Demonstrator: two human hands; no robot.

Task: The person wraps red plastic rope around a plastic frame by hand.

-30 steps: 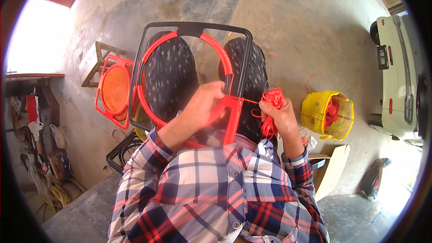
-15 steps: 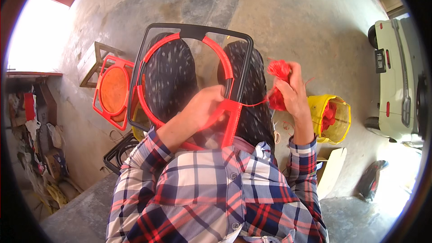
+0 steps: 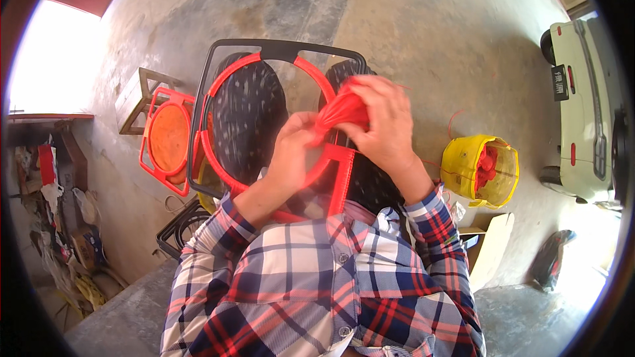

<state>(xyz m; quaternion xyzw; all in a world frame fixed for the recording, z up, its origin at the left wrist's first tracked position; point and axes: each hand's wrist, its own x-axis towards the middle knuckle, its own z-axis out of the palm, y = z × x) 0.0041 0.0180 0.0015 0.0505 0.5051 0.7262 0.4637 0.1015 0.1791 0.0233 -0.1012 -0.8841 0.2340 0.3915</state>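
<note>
Across my lap rests a black frame (image 3: 279,49) with a round ring inside it, much of it wrapped in red. Its near right corner (image 3: 340,153) is covered by red wrapping too. Over the frame's right side, my right hand (image 3: 389,122) is closed round a bundle of red cord (image 3: 344,112). My left hand (image 3: 289,155) is inside the ring, its fingers closed at the bundle's tapered end. Motion blurs both hands, and the frame's right side is partly hidden behind them.
On the floor at right stands a yellow basket (image 3: 461,164) with red material (image 3: 487,165) inside. An orange-and-red round frame (image 3: 168,137) is at left, beside a wooden stool (image 3: 137,98). Beyond the basket is a pale vehicle (image 3: 582,102). Cluttered shelving (image 3: 74,139) stands far left.
My right hand has swung left with the red cord bundle, from beside the frame to over it. My left hand has shifted from the frame's right side to the bundle's end.
</note>
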